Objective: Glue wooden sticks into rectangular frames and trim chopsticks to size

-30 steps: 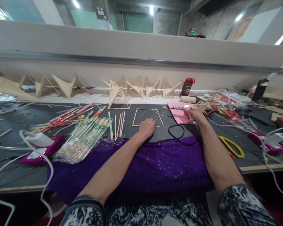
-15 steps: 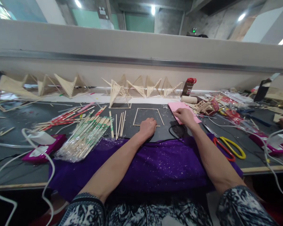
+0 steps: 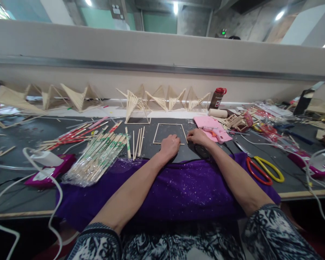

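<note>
A four-sided frame of thin wooden sticks (image 3: 170,124) lies flat on the dark table in front of me. My left hand (image 3: 170,145) rests over its near side, fingers curled down on the near stick, whose ends show on either side. At the near right corner, my right hand (image 3: 197,137) has its fingertips closed on the lower end of the right-hand stick (image 3: 184,133). Beside that hand, a pink glue gun (image 3: 215,134) lies on a pink sheet (image 3: 201,121). Several loose sticks (image 3: 139,142) lie left of the frame.
A plastic bag of chopsticks (image 3: 97,159) and red-wrapped sticks (image 3: 74,135) lie at left. Finished stick models (image 3: 176,99) stand along the back, beside a brown bottle (image 3: 217,98). Red-and-yellow-handled scissors (image 3: 260,172) lie at right. Purple cloth (image 3: 195,191) covers the front edge.
My right hand has moved left and nearer, from the pink sheet to the frame's near right corner. The glue gun now shows on the sheet. My left hand has stayed in place.
</note>
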`<state>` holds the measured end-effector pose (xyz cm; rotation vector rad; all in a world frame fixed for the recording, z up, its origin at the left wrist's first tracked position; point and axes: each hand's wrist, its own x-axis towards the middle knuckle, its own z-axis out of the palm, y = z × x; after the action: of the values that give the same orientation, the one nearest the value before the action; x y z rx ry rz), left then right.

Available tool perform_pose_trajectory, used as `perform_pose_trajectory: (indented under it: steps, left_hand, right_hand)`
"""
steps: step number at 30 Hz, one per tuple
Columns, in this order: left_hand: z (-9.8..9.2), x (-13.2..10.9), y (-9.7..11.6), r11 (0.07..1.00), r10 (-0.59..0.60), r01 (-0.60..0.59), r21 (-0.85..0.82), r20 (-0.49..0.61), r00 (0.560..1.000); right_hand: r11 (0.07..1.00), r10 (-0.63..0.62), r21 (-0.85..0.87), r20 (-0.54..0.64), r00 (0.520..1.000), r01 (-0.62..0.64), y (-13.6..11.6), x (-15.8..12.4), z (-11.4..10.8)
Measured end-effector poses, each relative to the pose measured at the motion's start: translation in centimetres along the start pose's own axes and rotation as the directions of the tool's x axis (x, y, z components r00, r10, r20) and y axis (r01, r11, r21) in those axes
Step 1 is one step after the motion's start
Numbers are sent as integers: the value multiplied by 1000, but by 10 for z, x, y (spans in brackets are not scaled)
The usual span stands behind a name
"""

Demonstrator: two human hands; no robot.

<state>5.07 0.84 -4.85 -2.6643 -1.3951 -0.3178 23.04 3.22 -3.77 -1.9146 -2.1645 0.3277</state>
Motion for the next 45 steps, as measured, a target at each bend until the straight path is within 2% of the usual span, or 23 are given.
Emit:
perform_pose_trajectory:
  steps: [7,17,22,25,37,45]
  left_hand:
    - [1,0,0,1000,3,-3,17,-12,1000]
    - [2,1,0,999,1,0,39,-26,1000]
    - [1,0,1,998,7,-6,58,-20,1000]
    - [0,0,1,999,5,-4,52,-7,1000]
    - [-3,1,2,1000,-11,10,26,18,1000]
    - [-1,1,2,999,-6,6,40,-2,1000]
  right_hand:
    - [991,-125,36,-44,991,126,6,-2,3]
    - [979,-196,36,-110,974,201,11,1,14]
    - [927,-363,61,-103,926,370,17,4,17]
    - [902,-423,48,-96,901,429,20,6,17]
    - [897,-433,38,-115,894,439,21,11,22]
    - [890,-442,58,-128,888,452,23,12,23]
